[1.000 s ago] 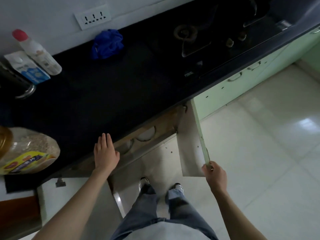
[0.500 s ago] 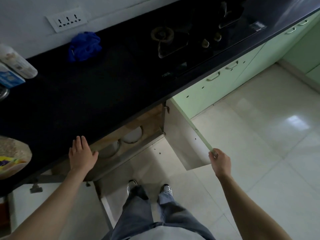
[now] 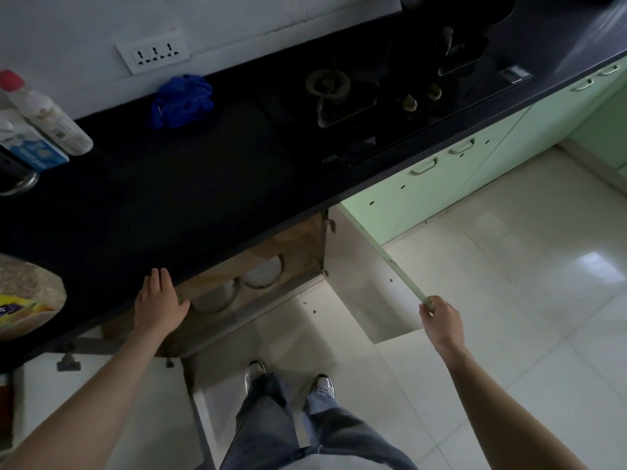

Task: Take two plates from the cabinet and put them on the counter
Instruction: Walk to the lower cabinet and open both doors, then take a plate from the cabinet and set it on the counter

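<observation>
Two white plates show on the wooden shelf inside the open cabinet under the counter: one plate [image 3: 263, 273] to the right and another plate [image 3: 213, 296] to its left, both partly hidden by the counter edge. My left hand [image 3: 159, 305] lies flat and open on the black counter [image 3: 169, 184] edge, just left of the plates. My right hand [image 3: 441, 318] grips the outer edge of the right cabinet door [image 3: 366, 283], which stands swung open.
The left cabinet door [image 3: 112, 401] is also open, beside my legs. On the counter stand a blue cloth [image 3: 181, 100], a gas stove [image 3: 373, 93], bottles and a carton [image 3: 37, 130] at the left, and a bagged bowl [image 3: 23, 296]. Green cabinets run to the right.
The right door has swung wider with my right hand on its edge. My left hand stays on the counter edge. The view has shifted a little.
</observation>
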